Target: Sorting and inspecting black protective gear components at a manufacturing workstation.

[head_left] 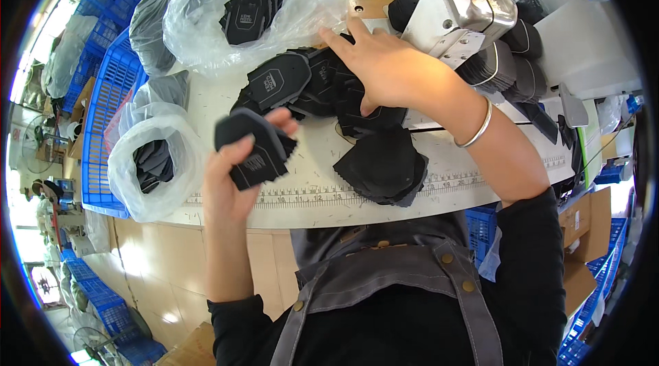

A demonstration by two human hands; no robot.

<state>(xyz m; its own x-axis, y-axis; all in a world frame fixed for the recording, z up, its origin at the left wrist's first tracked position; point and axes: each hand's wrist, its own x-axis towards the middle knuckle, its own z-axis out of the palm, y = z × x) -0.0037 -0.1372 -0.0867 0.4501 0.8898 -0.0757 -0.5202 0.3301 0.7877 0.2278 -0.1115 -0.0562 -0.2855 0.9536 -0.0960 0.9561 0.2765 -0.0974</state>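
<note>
My left hand (pixel 228 177) is raised over the table's front left part, closed around a small stack of black fabric pieces (pixel 259 153) with pale print on them. My right hand (pixel 388 67) reaches across to the far middle, fingers spread. Its thumb is over the dark pieces, and its forefinger stretches toward a clear plastic bag's edge. Beneath and left of it lies a loose heap of black printed pieces (pixel 278 81). Closer to me, a stack of plain black rounded pieces (pixel 381 165) rests on the ruler marking.
A sewing machine head (pixel 456 16) stands beside my right hand, with grey and black piece stacks (pixel 489 67) behind. A large clear bag (pixel 189 29) holds more pieces at the back left. A smaller bag (pixel 123 184) and a blue crate (pixel 103 119) are at the left edge.
</note>
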